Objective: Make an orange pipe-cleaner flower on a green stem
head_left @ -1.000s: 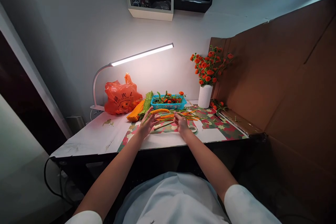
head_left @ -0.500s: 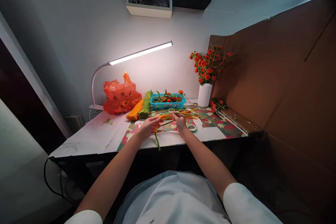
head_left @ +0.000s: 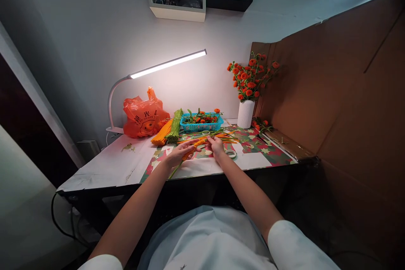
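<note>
My left hand point(head_left: 179, 152) and my right hand point(head_left: 217, 146) meet over the patterned mat point(head_left: 253, 143) on the desk. Both are closed on an orange pipe cleaner point(head_left: 193, 147) wound on a green stem point(head_left: 174, 169). The stem slants down to the left, past the desk's front edge. Loose orange and green pipe cleaners point(head_left: 226, 137) lie just behind the hands. A roll of tape point(head_left: 231, 153) sits right of my right hand.
A blue basket point(head_left: 201, 125) of orange flowers stands behind, with bundles of orange and green pipe cleaners point(head_left: 168, 131) to its left. An orange plastic bag point(head_left: 143, 114), a lit desk lamp point(head_left: 164, 66) and a white vase point(head_left: 246, 113) of orange flowers line the back. Cardboard point(head_left: 341, 93) walls the right.
The left hand has closed on the orange-wrapped stem and drawn nearer the right hand. The green stem has swung from pointing down to slanting down-left.
</note>
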{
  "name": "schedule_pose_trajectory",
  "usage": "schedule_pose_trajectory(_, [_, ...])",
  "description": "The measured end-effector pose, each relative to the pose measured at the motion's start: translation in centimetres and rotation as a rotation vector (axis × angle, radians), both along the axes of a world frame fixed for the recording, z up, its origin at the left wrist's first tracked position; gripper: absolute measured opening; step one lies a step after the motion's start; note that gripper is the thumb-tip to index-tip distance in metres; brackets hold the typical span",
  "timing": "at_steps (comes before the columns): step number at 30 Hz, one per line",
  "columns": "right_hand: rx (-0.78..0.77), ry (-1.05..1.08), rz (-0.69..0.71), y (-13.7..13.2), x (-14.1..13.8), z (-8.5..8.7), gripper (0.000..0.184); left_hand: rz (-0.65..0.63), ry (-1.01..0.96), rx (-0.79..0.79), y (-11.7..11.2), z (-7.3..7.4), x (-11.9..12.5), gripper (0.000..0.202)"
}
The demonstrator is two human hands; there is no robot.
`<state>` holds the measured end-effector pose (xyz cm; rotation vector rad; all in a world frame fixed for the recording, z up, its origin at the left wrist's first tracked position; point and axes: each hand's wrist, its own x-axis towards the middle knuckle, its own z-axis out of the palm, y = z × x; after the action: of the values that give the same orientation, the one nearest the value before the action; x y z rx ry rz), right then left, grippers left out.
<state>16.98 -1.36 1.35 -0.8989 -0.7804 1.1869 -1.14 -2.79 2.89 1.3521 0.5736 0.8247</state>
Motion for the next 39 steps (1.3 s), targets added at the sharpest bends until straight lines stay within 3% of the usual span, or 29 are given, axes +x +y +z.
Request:
schedule_pose_trajectory(5, [-0.054,0.031,0.02,-0.3,0.0,0.2,0.023,0.066,-0.007,-0.022,-0.2,-0.2,0.1,0.058])
schedule_pose_trajectory(10, [0.08,-0.013,0.001,-0.3,-0.3,0.2,0.031,0.061,-0.002,-0.116,0.0,-0.8,0.3,0.045])
schedule_pose_trajectory(16, [0.211,-0.107,-0.106,-0.3,-0.3,0.1,0.034,0.054,0.035,-0.093,-0.4,-0.5,0.5,0.061])
schedule_pose_trajectory(20, [0.12,-0.059,-0.165,-0.2,-0.2,0.2,0.031,0.094,0.0,-0.044,-0.6,-0.1,0.4,0.06])
schedule_pose_trajectory(28, [-0.044,0.146,0.037,-0.2,0.1,0.1,0.024,0.03,-0.243,-0.153,0.8,0.0,-0.5,0.033])
schedule_pose_trajectory(32, [-0.022,0.111,0.01,-0.3,-0.1,0.3,0.026,0.136,-0.295,-0.096,1.2,-0.6,-0.2,0.052])
schedule_pose_trajectory(39, [0.053,-0.057,0.037,-0.8,-0.7,0.3,0.034,0.62,-0.299,0.016,2.6,-1.5,0.2,0.027])
